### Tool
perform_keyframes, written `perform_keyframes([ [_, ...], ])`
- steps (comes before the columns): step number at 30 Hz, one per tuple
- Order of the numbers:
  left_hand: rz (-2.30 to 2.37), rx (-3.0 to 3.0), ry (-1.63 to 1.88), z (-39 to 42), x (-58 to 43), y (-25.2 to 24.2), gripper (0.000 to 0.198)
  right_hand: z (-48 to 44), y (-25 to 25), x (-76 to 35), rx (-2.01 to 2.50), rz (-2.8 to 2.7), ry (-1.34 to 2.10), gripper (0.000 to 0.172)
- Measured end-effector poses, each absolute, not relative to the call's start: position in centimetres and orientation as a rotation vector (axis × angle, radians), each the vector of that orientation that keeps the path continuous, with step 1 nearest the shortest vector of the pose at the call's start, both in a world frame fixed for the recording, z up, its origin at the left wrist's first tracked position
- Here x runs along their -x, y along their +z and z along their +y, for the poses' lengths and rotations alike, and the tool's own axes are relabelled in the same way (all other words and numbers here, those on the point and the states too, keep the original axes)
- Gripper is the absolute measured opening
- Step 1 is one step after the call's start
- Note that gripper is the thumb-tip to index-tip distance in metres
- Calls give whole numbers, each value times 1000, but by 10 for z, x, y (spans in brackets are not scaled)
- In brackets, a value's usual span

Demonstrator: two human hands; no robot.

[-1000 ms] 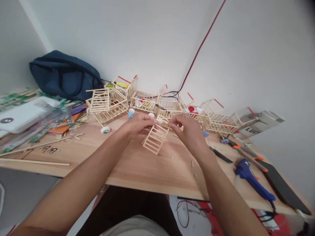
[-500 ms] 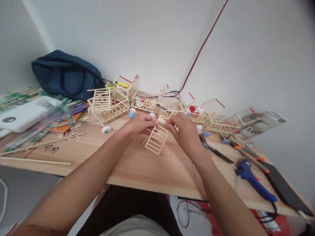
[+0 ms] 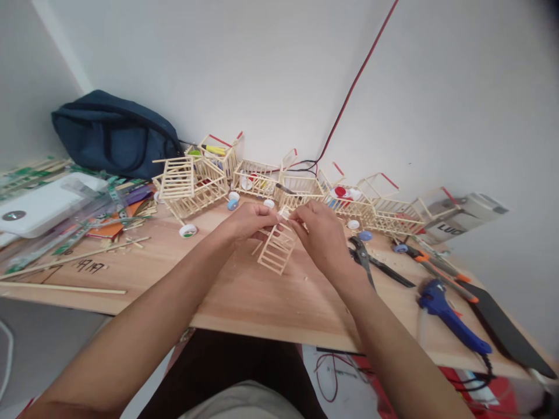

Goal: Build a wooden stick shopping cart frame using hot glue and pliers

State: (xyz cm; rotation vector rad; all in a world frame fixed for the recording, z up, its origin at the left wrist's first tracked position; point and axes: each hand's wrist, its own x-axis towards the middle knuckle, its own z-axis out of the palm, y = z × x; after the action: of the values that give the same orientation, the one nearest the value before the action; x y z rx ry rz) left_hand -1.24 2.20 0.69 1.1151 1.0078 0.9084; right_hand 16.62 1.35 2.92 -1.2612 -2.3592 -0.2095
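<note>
A small ladder-like wooden stick frame [image 3: 278, 250] tilts above the table, its rungs pointing down toward me. My left hand [image 3: 251, 222] is closed on its upper left end, thumb and forefinger pinched together. At the top right corner, my right hand [image 3: 318, 235] pinches the same frame with its fingertips. Whether a smaller stick sits between those fingertips is too fine to make out. Just behind the hands, a row of stick-built carts, among them one cart [image 3: 303, 187] with a red-tipped handle, lines the wall. White and blue bottle caps [image 3: 233, 204] lie near them.
To the right are black-handled cutters [image 3: 361, 253], orange-handled pliers [image 3: 441, 269], a blue glue gun [image 3: 454, 320] and a dark flat slab [image 3: 506, 331]. Loose sticks [image 3: 65, 287], a white device [image 3: 48, 203] and a dark blue bag [image 3: 116, 134] occupy the left. A box [image 3: 463, 218] leans at the back right.
My right hand has shifted slightly left along the top of the stick frame, showing more of the cutters. My left hand keeps its pinch nearly in place. The view has moved a little.
</note>
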Motion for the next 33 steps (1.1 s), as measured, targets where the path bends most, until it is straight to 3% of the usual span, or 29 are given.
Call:
perform_keyframes([
  [12,932,-1002,1002,24,19,9,20,22,33,-212,1282,-2025,-83,9],
  [18,841,-822,1083,27,19,5,8,18,-1,-234,1434,-2180,324,11],
  [22,759,-666,1132,27,13,0,11,13,-9,-219,1365,-2176,464,20],
  [26,700,-565,1233,27,5,-4,8,15,-8,-207,1264,-1937,691,45],
  [33,614,-497,1359,29,-2,-8,11,22,-11,-194,1192,-1643,973,46],
])
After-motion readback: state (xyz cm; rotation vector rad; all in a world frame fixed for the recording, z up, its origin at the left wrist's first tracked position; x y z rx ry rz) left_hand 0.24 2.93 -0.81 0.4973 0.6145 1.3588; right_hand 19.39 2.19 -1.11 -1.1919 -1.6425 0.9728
